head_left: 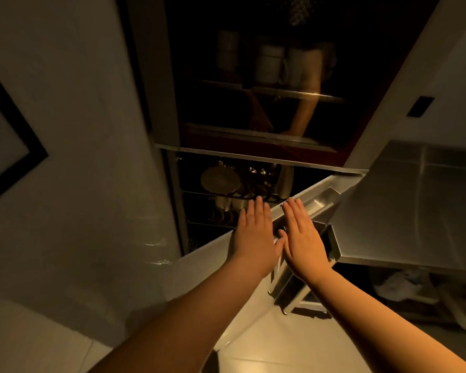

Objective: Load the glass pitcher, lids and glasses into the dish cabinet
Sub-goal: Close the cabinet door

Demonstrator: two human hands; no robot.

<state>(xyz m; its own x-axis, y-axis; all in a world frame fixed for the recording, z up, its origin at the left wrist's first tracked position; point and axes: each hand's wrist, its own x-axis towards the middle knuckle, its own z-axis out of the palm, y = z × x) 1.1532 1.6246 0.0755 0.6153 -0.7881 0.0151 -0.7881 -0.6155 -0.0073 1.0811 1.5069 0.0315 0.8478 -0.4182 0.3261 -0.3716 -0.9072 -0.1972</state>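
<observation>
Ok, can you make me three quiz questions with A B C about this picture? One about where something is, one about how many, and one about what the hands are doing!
1. Where are the pale mugs?
A. On the floor
B. Behind the dark glass door, on a shelf
C. On the steel counter

2. How many hands show?
A. One
B. Two
C. Three

3. How are the hands?
A. Flat, fingers straight
B. Fists
C. Holding a glass

Answers:
1 B, the mugs stand up high behind the glass.
2 B, left hand and right hand.
3 A, both lie flat on the steel door, holding nothing.
</observation>
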